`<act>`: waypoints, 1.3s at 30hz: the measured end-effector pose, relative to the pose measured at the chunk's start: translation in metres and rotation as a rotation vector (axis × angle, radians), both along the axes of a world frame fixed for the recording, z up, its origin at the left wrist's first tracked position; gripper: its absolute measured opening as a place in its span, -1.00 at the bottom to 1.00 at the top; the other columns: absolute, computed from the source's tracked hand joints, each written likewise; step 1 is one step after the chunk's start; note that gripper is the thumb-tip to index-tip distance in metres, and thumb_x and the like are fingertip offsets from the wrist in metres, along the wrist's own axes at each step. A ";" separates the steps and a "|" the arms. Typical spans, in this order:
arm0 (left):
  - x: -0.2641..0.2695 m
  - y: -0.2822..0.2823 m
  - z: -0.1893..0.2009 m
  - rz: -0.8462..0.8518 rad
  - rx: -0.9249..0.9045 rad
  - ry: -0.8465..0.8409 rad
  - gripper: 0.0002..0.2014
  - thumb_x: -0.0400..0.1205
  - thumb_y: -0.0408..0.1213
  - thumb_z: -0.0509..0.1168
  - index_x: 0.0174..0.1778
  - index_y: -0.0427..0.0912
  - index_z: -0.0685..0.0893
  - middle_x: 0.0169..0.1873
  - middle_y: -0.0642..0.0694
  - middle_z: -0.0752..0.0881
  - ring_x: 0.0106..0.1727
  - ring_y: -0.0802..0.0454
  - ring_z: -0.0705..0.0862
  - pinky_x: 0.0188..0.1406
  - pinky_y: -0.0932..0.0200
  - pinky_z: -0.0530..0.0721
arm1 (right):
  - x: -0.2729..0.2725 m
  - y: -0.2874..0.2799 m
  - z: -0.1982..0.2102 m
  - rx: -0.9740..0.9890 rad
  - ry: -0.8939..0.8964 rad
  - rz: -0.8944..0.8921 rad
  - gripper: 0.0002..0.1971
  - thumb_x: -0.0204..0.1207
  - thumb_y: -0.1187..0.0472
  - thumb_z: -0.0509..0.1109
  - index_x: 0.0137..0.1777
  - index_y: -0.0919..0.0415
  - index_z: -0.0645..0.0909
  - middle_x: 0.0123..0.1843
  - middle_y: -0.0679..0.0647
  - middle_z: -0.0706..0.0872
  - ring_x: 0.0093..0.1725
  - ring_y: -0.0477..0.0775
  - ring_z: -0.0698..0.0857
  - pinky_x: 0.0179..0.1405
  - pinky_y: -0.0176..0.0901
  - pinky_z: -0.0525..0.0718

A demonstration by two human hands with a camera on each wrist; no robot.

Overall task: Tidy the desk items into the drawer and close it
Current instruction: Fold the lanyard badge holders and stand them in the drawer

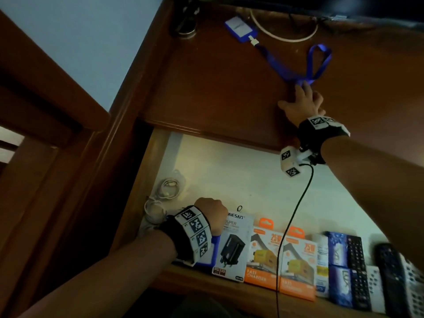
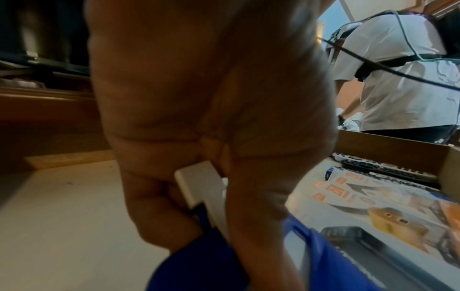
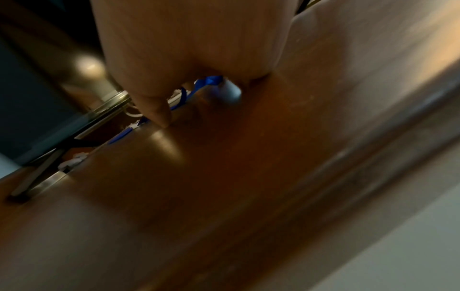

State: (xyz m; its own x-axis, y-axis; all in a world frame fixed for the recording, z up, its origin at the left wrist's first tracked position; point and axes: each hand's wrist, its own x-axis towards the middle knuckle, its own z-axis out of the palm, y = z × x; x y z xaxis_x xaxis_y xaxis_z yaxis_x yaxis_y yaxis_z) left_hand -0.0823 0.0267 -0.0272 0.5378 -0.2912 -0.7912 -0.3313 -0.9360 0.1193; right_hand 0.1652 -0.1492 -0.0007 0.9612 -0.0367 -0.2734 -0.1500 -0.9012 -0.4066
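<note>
On the brown desk top (image 1: 218, 88) lies a blue lanyard (image 1: 319, 63), clipped to a blue badge holder (image 1: 237, 27) at the back. My right hand (image 1: 300, 99) reaches over the desk, and its fingertips pinch the lanyard (image 3: 209, 80) where the strap crosses itself. The thumb is spread to the left. Below, the drawer (image 1: 241, 168) stands open. My left hand (image 1: 211, 214) is inside at its front left, gripping a second blue card holder (image 2: 211, 256) by its white clip (image 2: 199, 187).
Along the drawer's front lie a boxed black charger (image 1: 231, 246), two orange charger packs (image 1: 263, 255), blue boxes (image 1: 339, 260) and remotes (image 1: 390, 271). Coiled white cables (image 1: 167, 187) sit at the drawer's left. A white cable (image 1: 286, 35) and a dark object (image 1: 185, 21) lie at the desk's back.
</note>
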 end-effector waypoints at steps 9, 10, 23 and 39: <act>-0.004 -0.008 -0.001 -0.005 0.033 -0.038 -0.86 0.55 -0.28 0.33 -0.01 -0.21 0.64 -0.06 -0.18 0.65 -0.04 -0.14 0.70 -0.12 0.08 0.60 | -0.036 -0.024 -0.013 -0.036 -0.114 0.047 -0.35 0.57 -0.02 0.27 0.65 0.03 0.20 0.72 -0.09 0.09 0.69 0.09 0.03 0.58 0.24 0.06; -0.004 -0.010 -0.002 -0.003 0.047 -0.041 -0.80 0.55 -0.27 0.34 0.06 -0.22 0.64 0.01 -0.18 0.64 0.01 -0.16 0.69 -0.07 0.06 0.61 | -0.044 -0.025 -0.015 -0.052 -0.126 0.042 -0.34 0.57 -0.03 0.26 0.65 0.05 0.19 0.72 -0.08 0.09 0.69 0.09 0.03 0.59 0.23 0.05; -0.029 -0.026 0.020 0.409 0.142 -0.305 -0.52 0.53 -0.12 0.35 0.33 -0.15 0.42 0.30 -0.18 0.46 0.33 -0.18 0.49 0.13 -0.07 0.56 | -0.121 -0.068 -0.010 0.073 -0.248 0.062 -0.64 0.42 0.32 0.35 0.20 0.44 0.61 0.27 0.37 0.54 0.21 0.44 0.51 0.26 0.04 0.31; 0.045 -0.117 0.079 0.524 -0.427 -0.929 -0.39 0.43 -0.29 0.44 0.39 -0.05 0.40 0.33 -0.05 0.41 0.34 -0.09 0.42 0.23 0.02 0.52 | -0.196 -0.129 0.124 0.938 -0.239 -0.146 -0.76 0.55 0.51 0.29 -0.04 0.23 0.74 -0.41 0.07 0.68 -0.42 0.02 0.63 -0.29 -0.08 0.59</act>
State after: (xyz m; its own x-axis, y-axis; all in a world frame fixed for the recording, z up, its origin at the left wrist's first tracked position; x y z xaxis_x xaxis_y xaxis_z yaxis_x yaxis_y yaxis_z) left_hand -0.0375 -0.0906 0.0519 0.9964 -0.0079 0.0840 -0.0388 -0.9269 0.3734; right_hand -0.0309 -0.2784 0.1228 0.9983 -0.0272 -0.0512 -0.0552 -0.1761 -0.9828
